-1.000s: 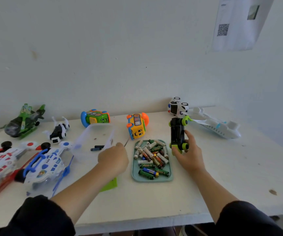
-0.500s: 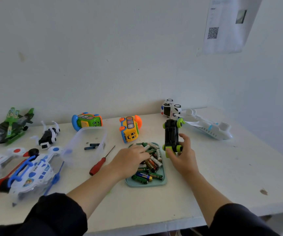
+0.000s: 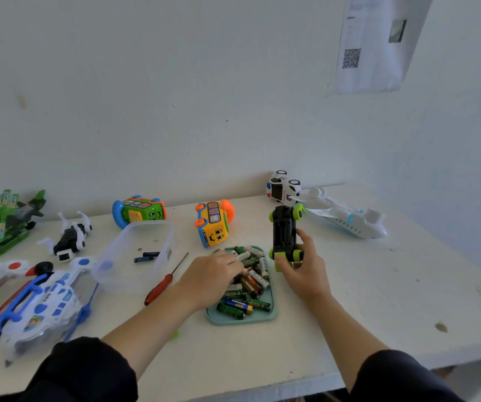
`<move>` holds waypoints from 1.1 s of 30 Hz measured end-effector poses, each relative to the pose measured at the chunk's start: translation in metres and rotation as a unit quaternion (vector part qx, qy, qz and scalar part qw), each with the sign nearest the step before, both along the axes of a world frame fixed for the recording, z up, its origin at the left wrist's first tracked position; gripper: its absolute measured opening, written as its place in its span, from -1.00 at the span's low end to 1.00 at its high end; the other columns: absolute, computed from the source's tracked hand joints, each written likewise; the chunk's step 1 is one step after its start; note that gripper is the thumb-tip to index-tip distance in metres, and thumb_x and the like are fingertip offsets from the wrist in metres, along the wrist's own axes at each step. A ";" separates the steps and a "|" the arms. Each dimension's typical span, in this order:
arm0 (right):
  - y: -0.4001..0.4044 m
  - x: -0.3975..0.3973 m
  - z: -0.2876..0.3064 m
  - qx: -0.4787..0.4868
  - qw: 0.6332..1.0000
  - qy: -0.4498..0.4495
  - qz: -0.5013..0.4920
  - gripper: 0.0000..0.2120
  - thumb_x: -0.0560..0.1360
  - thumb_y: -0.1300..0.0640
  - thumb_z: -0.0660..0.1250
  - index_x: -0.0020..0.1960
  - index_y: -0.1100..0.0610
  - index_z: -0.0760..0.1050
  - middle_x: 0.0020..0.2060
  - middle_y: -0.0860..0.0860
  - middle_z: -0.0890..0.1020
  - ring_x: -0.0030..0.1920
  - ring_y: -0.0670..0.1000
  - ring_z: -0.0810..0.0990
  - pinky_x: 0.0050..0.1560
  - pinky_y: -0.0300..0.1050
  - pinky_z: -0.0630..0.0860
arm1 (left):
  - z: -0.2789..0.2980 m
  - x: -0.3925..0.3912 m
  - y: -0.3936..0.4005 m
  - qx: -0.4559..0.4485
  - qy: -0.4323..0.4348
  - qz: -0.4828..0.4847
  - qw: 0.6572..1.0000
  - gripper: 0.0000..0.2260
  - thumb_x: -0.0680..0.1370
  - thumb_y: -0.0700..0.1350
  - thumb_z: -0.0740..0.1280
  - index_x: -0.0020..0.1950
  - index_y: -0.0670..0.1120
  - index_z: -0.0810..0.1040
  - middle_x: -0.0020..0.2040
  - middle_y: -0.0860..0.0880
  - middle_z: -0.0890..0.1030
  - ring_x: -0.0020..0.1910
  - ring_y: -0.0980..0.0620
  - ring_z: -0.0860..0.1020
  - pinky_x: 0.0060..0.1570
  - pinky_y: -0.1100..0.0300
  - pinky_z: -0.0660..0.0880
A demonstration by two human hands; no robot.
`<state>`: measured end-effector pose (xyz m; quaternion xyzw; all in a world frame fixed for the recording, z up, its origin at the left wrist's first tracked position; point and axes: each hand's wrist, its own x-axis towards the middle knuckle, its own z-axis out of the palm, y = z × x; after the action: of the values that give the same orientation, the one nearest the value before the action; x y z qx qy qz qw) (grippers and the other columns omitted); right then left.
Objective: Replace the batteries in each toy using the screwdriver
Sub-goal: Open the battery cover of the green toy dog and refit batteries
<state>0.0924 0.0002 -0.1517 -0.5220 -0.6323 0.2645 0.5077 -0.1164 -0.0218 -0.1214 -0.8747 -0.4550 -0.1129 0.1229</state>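
Note:
A black toy car [image 3: 284, 233] with lime-green wheels lies upside down on the table, its underside facing up. My right hand [image 3: 306, 271] grips its near end, thumb and fingers around the rear wheels. My left hand [image 3: 213, 274] reaches into the teal tray [image 3: 272, 311], fingers curled down onto the pile of batteries [image 3: 251, 282]; the fingertips are hidden among them. The red-handled screwdriver [image 3: 158, 288] lies on the table just left of my left wrist, with nothing touching it.
A clear plastic container [image 3: 135, 250] holding small dark parts stands left of the screwdriver. Toys ring the workspace: yellow bus [image 3: 213, 223], green bus [image 3: 139, 211], police car [image 3: 282, 188], white plane [image 3: 346, 220], blue-white plane [image 3: 39, 309], green plane [image 3: 4, 221], robot dog [image 3: 71, 236].
My left hand left the clear container, moved right past the screwdriver, and now sits in the battery tray. My right hand kept its hold on the black car.

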 end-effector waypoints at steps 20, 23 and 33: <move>0.006 -0.001 -0.004 0.002 1.000 -0.010 -0.006 -0.40 0.44 0.09 0.40 0.42 0.04 0.26 -0.19 -0.12 0.55 -0.25 0.08 0.61 -0.16 0.02 0.57 | 0.040 0.090 0.042 -0.132 -0.535 0.117 0.826 -0.81 0.48 -0.26 0.35 -0.27 -0.04 0.43 -0.33 -0.03 0.63 -0.31 0.07 0.61 -0.31 0.19 0.55; 0.004 -0.001 -0.002 0.018 1.000 -0.016 0.005 -0.41 0.45 0.10 0.40 0.41 -0.01 0.26 -0.21 -0.19 0.52 -0.26 0.06 0.60 -0.17 -0.01 0.57 | 0.034 0.089 0.049 -0.123 -0.501 0.116 0.848 -0.79 0.45 -0.23 0.38 -0.29 0.02 0.44 -0.27 -0.08 0.63 -0.23 -0.05 0.62 -0.21 0.01 0.60; 0.004 0.001 -0.002 0.038 0.999 -0.020 0.012 -0.42 0.44 0.10 0.41 0.35 -0.14 0.22 -0.21 -0.22 0.53 -0.23 -0.03 0.58 -0.18 -0.18 0.55 | 0.034 0.085 0.057 -0.094 -0.368 0.077 0.922 -0.87 0.50 -0.18 0.38 0.01 -0.18 0.63 -0.09 -0.11 0.62 -0.11 -0.04 0.55 -0.09 0.17 0.47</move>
<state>0.0929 0.0038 -0.1540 -0.5000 -0.6581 0.2354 0.5113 -0.0315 0.0350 -0.0871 -0.7417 -0.5423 -0.3737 -0.1274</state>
